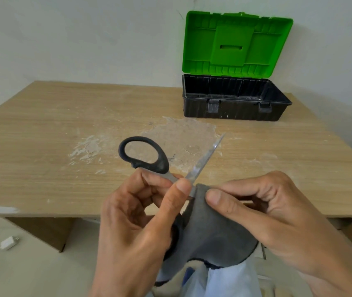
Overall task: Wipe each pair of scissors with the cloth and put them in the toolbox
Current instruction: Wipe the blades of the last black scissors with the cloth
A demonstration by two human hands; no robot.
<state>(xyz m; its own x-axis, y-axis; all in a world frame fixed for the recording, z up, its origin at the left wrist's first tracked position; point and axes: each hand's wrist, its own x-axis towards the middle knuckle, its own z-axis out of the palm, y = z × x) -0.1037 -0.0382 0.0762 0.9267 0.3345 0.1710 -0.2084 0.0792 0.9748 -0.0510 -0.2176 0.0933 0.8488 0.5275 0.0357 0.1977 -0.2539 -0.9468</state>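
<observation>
Wiping under way at the desk edge: a person's left hand (140, 213) grips black-handled scissors (163, 165) near the pivot, thumb & fingers curled round the metal shank. One handle loop sticks up to the left; one bare blade points up & away, toward the toolbox (235, 112). The right hand (278, 211) pinches a grey cloth (213, 228) between thumb & forefinger, pressed to the scissors just below that blade. The rest of the cloth hangs down btwn the hands (it hides what lies under it). The toolbox sits at the table's (42, 146) far right by the wall, black base open, green lid (235, 43) upright. Scuffed, whitish patch (183, 136) mid-table. White charger (9, 243) w/ cable on the floor, lower left.
</observation>
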